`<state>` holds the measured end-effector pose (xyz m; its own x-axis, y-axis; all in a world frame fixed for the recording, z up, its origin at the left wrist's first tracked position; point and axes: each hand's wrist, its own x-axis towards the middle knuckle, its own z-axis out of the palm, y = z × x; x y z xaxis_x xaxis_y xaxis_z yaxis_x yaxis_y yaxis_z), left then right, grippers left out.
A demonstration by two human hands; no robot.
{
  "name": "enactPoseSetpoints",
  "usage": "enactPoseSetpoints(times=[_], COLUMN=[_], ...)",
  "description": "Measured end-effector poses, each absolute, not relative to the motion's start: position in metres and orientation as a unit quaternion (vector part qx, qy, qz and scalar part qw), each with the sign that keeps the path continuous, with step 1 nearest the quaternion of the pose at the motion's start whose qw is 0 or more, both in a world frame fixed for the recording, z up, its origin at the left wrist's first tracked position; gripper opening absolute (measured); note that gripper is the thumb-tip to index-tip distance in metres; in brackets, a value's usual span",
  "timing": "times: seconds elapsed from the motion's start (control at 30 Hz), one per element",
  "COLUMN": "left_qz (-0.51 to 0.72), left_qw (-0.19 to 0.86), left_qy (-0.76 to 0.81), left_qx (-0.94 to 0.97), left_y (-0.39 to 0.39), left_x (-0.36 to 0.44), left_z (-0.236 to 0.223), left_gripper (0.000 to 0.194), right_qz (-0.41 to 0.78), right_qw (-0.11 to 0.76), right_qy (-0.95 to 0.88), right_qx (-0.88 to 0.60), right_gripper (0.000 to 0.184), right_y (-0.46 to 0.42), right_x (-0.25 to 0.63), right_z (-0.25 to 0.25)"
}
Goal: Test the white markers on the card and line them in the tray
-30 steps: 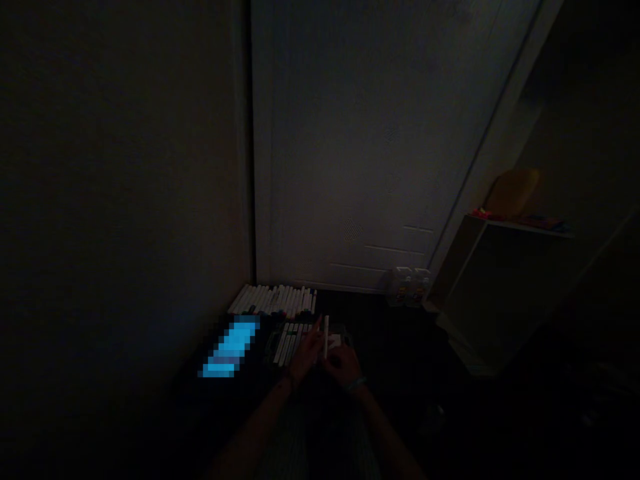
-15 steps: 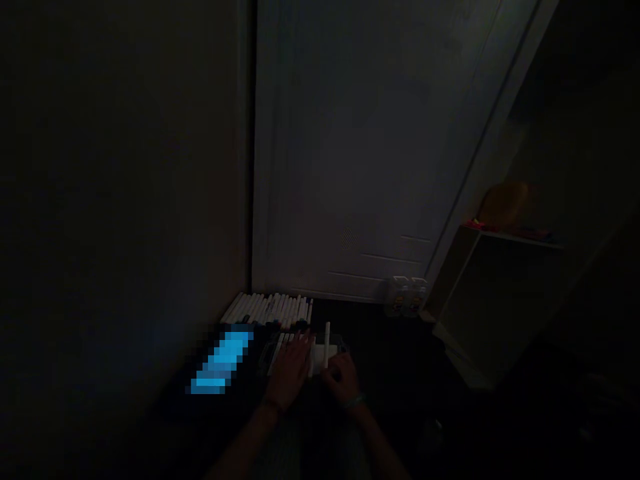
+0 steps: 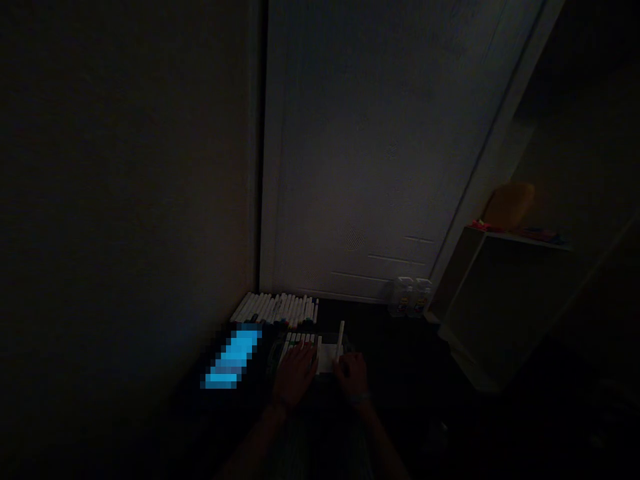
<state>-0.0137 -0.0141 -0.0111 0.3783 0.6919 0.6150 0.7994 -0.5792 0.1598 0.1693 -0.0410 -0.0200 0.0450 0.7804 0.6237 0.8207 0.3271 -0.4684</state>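
Observation:
In the dim head view my right hand (image 3: 352,375) is closed around the lower end of a white marker (image 3: 341,339), which points up and away. My left hand (image 3: 296,371) lies flat with fingers stretched over a row of white markers (image 3: 295,339) in a clear case (image 3: 274,353). A pale patch (image 3: 327,359), perhaps the bottom of the case, shows between my hands. Behind the case lies a longer row of white markers with coloured ends (image 3: 277,308). Darkness hides finer detail of my fingers.
A glowing, pixelated screen (image 3: 234,357) lies left of the case. Two clear containers (image 3: 411,297) stand at the back right of the dark table (image 3: 390,353), against a pale door-like panel (image 3: 370,167). Right of them is a shelf unit (image 3: 505,293) with a yellowish object (image 3: 510,205) on top.
My left hand has moved left and down from beside the marker onto the row in the case. My right hand has shifted slightly right with the marker. The camera view has moved a little.

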Motion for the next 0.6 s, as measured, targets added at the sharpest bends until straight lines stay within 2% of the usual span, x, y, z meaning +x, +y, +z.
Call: enactPoseSetpoints(times=[0.17,0.3,0.6], left_qz=[-0.328,-0.339,-0.316], left_qw=[0.082,0.097,0.097], left_qy=[-0.468,-0.490,-0.530], left_qx=[-0.816,-0.798,-0.781], left_y=[-0.024,-0.029,-0.020], left_x=[-0.013,-0.011,-0.012], left_z=[0.001,0.009,-0.009], left_gripper=[0.034,0.044,0.047], right_qz=[-0.024,-0.022,-0.015], right_qw=[0.444,0.454,0.461], right_qy=[-0.691,-0.685,-0.680], right_qx=[-0.569,-0.569,-0.569], right_gripper=[0.013,0.012,0.012], right_y=[-0.040,-0.041,-0.039], right_x=[0.170,0.171,0.171], right_z=[-0.021,-0.019,-0.023])
